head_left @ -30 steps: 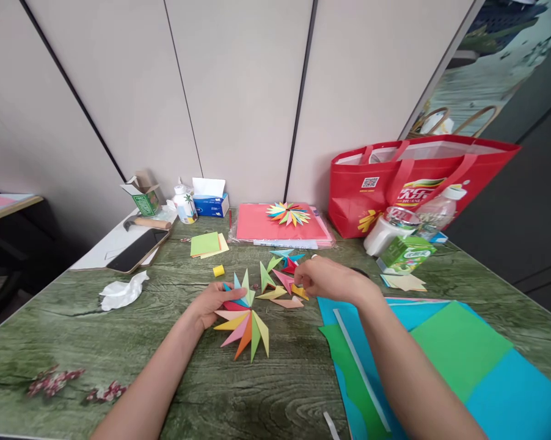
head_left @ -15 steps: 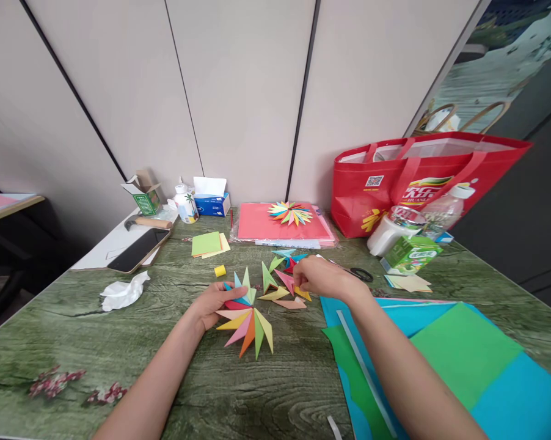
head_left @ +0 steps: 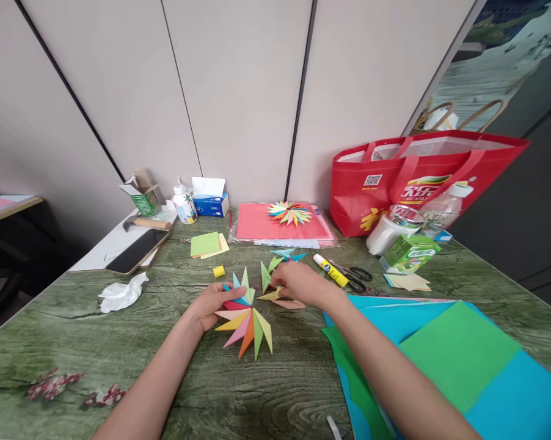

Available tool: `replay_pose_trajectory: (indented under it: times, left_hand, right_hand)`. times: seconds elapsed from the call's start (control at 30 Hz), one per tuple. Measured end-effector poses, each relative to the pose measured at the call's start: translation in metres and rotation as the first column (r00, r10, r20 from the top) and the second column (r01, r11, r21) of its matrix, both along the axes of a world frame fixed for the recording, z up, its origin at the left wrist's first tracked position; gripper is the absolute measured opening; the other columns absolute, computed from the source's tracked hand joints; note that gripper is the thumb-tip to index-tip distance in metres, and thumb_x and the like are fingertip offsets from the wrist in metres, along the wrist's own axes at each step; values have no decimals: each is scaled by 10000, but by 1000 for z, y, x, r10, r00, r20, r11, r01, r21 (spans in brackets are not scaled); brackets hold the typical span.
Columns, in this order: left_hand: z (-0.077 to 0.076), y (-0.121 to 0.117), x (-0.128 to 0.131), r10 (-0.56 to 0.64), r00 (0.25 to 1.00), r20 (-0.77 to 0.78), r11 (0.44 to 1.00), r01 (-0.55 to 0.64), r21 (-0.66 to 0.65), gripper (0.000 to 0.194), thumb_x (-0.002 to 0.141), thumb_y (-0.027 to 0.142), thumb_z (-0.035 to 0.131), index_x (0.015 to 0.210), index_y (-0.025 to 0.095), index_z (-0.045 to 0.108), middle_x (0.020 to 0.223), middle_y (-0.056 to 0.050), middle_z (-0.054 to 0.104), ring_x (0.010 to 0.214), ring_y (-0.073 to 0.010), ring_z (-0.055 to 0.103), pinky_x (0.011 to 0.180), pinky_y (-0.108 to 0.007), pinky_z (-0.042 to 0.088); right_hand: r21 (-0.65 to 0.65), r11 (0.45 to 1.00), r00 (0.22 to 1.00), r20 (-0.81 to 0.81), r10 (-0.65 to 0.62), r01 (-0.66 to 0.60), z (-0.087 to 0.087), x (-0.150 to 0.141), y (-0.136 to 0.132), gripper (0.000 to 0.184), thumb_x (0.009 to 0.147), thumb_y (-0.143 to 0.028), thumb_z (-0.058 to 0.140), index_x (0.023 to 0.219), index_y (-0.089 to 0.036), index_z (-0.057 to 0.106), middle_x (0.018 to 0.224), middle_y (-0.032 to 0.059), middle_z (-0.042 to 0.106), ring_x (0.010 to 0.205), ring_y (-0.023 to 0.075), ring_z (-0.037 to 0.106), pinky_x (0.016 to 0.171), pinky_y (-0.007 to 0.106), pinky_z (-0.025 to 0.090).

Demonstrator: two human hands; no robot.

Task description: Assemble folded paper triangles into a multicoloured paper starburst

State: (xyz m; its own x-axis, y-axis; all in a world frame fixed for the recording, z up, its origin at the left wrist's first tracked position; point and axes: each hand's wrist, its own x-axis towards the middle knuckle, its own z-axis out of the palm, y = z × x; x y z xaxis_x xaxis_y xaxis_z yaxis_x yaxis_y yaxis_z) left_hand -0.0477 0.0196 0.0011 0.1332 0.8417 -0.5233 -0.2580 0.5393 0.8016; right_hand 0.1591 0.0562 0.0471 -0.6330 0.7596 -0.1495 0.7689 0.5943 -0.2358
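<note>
Shifted leftward since the earlier frame, the right hand [head_left: 299, 282] uncovers the glue stick [head_left: 330, 271] and scissors [head_left: 349, 272]. Its fingers curl down among the loose folded pieces [head_left: 270, 296]; whether they grip one, I cannot tell. Thumb and fingers of the left hand [head_left: 212, 304] pinch the upper points of the paper fan [head_left: 247, 335], likely to steady its folds while the lower points spread freely above the table [head_left: 220, 397]. Those pieces lie just beside the fan, probably for easy reach.
</note>
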Motion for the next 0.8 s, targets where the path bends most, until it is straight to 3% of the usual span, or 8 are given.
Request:
replay_pose_trajectory:
  times: [0.13,0.3,0.47,0.6,0.67,0.8]
  left_hand:
    - [2,-1,1,-11,1000,-2,1000,11,-5,218,486,177,793,545,116,592,479,-24,643,398,-101,559,426,-189,445]
    - [4,-2,2,-10,1000,-21,1000,10,-13,220,483,174,793,536,118,587,469,-18,636,391,-96,552,422,-187,440]
    - [2,-1,1,-4,1000,-29,1000,4,-9,217,493,172,789,549,116,587,473,-24,637,393,-103,561,423,-192,443]
    - [2,-1,1,-11,999,-34,1000,10,-10,213,499,172,787,549,118,587,471,-22,636,395,-104,563,426,-191,443]
    - [2,-1,1,-12,999,-32,1000,11,-11,209,499,172,786,549,117,590,471,-22,637,396,-103,562,428,-191,444]
    - [3,-2,1,-21,1000,-22,1000,21,-7,200,500,171,786,552,115,601,485,-27,646,405,-103,565,435,-192,449]
  right_hand:
    - [-49,999,998,56,23,-20,-8,-6,0,119,687,-103,570,775,-99,650,792,108,637,781,179,571,611,212,321]
    - [-27,999,1000,3,30,-29,-12,-3,0,163,667,-63,539,791,-96,640,794,106,636,741,168,562,572,212,306]
    - [-80,994,978,-201,60,-77,-10,4,4,206,656,-97,554,842,-140,631,744,37,626,654,121,533,541,193,305]
    - [-179,984,884,-460,-83,-1,-8,12,12,90,686,-144,523,737,-143,597,624,-22,560,577,91,497,522,184,331]
    - [-342,939,780,-578,-238,33,-9,13,15,61,693,-180,523,662,-139,556,576,-39,520,548,83,499,521,186,366]
    - [-672,737,556,-638,-533,-65,-18,3,15,150,643,-262,615,649,-134,537,561,-48,515,547,83,540,600,232,462]
